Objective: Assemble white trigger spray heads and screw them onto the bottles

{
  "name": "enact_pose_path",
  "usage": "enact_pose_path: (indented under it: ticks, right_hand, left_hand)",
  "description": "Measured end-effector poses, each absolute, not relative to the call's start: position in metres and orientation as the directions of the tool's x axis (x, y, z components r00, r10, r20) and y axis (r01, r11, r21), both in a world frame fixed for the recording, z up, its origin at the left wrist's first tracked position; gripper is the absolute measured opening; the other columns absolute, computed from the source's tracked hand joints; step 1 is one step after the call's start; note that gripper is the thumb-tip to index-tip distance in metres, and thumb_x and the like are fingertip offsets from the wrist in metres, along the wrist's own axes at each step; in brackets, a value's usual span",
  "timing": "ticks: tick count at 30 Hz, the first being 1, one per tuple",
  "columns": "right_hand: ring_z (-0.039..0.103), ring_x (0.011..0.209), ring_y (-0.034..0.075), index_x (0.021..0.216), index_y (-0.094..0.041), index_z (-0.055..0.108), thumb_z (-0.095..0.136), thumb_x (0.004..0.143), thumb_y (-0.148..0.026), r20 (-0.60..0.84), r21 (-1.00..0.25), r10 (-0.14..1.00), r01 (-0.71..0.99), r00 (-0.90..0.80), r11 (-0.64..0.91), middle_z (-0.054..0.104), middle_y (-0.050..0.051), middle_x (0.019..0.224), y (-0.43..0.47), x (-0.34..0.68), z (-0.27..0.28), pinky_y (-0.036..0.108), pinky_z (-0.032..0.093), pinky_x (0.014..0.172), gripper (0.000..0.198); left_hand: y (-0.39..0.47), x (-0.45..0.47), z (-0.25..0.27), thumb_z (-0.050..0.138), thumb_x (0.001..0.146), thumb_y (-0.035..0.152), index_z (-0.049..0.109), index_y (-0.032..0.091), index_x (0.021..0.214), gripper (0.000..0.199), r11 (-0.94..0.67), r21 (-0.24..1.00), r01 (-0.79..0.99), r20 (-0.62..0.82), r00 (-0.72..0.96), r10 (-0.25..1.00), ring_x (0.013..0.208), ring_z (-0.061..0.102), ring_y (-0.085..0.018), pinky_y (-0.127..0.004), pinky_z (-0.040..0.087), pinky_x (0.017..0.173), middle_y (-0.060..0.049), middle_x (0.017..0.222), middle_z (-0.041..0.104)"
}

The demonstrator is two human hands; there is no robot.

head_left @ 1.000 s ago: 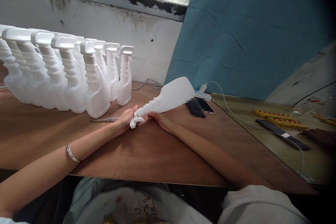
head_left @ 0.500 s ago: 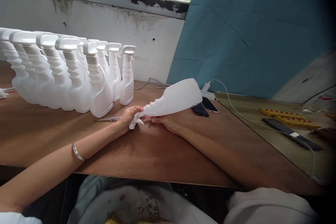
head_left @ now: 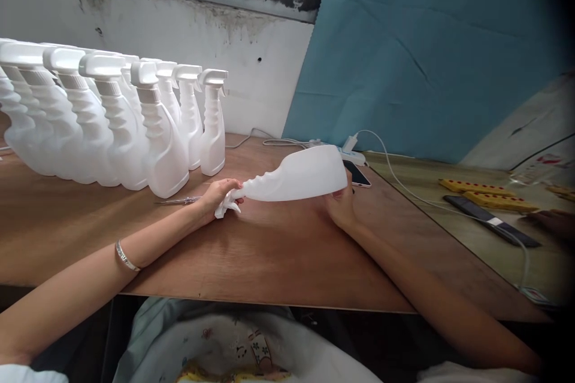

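A white translucent spray bottle [head_left: 299, 175] lies almost level above the table, its base to the right and its neck to the left. My left hand [head_left: 219, 196] is closed around the neck end, where the white trigger head [head_left: 228, 203] sticks out below the fingers, partly covered. At the other end, my right hand [head_left: 342, 206] grips the bottle's base, with some fingers hidden behind it. A thin screwdriver-like tool [head_left: 177, 200] with a clear handle lies beside my left hand.
Several upright spray bottles [head_left: 166, 149] stand in rows on the left of the brown table [head_left: 269, 257]. Behind the held bottle are a phone [head_left: 358, 175] and a power strip [head_left: 354, 157] with a white cable. Yellow strips [head_left: 498, 201] and another person's hand [head_left: 554, 222] are at right.
My right hand has moved right, from under the bottle's neck to its base, and now grips it there. The bottle's base end has dipped slightly, and the view has shifted a little.
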State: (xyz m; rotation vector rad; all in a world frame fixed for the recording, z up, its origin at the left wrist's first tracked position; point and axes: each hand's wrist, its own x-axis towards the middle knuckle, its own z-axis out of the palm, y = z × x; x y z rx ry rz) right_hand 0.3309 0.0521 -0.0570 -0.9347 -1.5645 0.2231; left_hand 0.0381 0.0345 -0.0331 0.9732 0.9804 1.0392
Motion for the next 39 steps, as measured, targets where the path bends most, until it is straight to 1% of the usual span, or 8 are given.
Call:
enact_pose_path:
  ticks: [3,6,10,15,19,29,33,39]
  right_hand:
    - [0.050,0.109,0.022,0.113,-0.024,0.048,0.065,0.070,-0.034,0.761,-0.592,0.647,0.459,0.047,0.663,0.052,0.008,0.116,0.055,0.337,-0.051,0.039,0.038,0.094,0.048]
    - [0.043,0.117,0.024,0.099,-0.023,0.054,0.068,0.067,-0.035,0.801,-0.536,0.598,0.483,0.032,0.692,0.047,0.009,0.123,0.051,0.337,-0.042,0.038,0.035,0.097,0.038]
    - [0.039,0.122,0.024,0.086,-0.023,0.049,0.068,0.065,-0.040,0.774,-0.608,0.628,0.365,0.075,0.705,0.046,0.008,0.125,0.045,0.330,-0.034,0.040,0.033,0.098,0.033]
    - [0.054,0.089,0.020,0.077,-0.024,0.042,0.069,0.062,-0.047,0.711,-0.700,0.689,0.240,0.142,0.673,0.055,0.002,0.086,0.048,0.329,-0.036,0.034,0.042,0.078,0.039]
    - [0.049,0.069,0.016,0.075,-0.024,0.045,0.067,0.060,-0.054,0.690,-0.721,0.701,0.255,0.178,0.645,0.048,-0.001,0.071,0.054,0.336,-0.039,0.029,0.041,0.063,0.040]
    - [0.051,0.070,0.016,0.097,-0.026,0.059,0.056,0.073,-0.055,0.666,-0.734,0.736,0.280,0.120,0.618,0.056,0.001,0.079,0.053,0.342,-0.037,0.029,0.042,0.065,0.038]
    - [0.048,0.064,0.015,0.099,-0.024,0.061,0.046,0.081,-0.046,0.648,-0.745,0.755,0.287,0.100,0.601,0.052,0.000,0.070,0.054,0.341,-0.042,0.030,0.040,0.064,0.032]
    - [0.053,0.074,0.016,0.096,-0.025,0.060,0.058,0.068,-0.024,0.594,-0.799,0.798,0.196,0.108,0.568,0.058,-0.001,0.079,0.056,0.339,-0.044,0.030,0.042,0.069,0.028]
  left_hand:
    - [0.038,0.037,-0.033,0.058,0.065,0.024,0.058,0.011,0.071,0.015,0.226,0.948,-0.225,-0.174,0.229,0.958,0.046,0.052,-0.008,-0.017,0.040,0.041,-0.002,0.057,0.057]
    - [0.039,0.038,-0.033,0.053,0.070,0.030,0.056,0.012,0.069,0.018,0.222,0.954,-0.200,-0.177,0.220,0.959,0.043,0.050,-0.009,-0.018,0.039,0.039,-0.001,0.055,0.056]
    - [0.037,0.039,-0.032,0.050,0.073,0.029,0.055,0.013,0.068,0.017,0.214,0.968,-0.135,-0.186,0.191,0.964,0.041,0.050,-0.011,-0.020,0.039,0.038,-0.002,0.050,0.056]
    - [0.035,0.038,-0.033,0.052,0.071,0.024,0.058,0.011,0.071,0.015,0.187,0.980,-0.061,-0.175,0.166,0.971,0.042,0.052,-0.012,-0.020,0.039,0.040,-0.003,0.047,0.057]
    - [0.036,0.037,-0.033,0.051,0.071,0.025,0.057,0.012,0.069,0.014,0.188,0.981,-0.045,-0.179,0.155,0.972,0.041,0.051,-0.012,-0.020,0.038,0.039,-0.002,0.046,0.056]
    - [0.039,0.037,-0.034,0.047,0.071,0.023,0.058,0.012,0.069,0.015,0.205,0.976,-0.077,-0.191,0.155,0.969,0.040,0.050,-0.011,-0.020,0.038,0.039,-0.002,0.047,0.054]
    - [0.042,0.036,-0.037,0.048,0.070,0.021,0.058,0.012,0.072,0.015,0.211,0.973,-0.097,-0.198,0.134,0.971,0.042,0.052,-0.011,-0.019,0.038,0.039,-0.002,0.049,0.055]
    - [0.041,0.036,-0.036,0.048,0.071,0.021,0.059,0.012,0.072,0.015,0.226,0.969,-0.101,-0.212,0.131,0.968,0.042,0.052,-0.013,-0.021,0.041,0.040,-0.003,0.047,0.056]
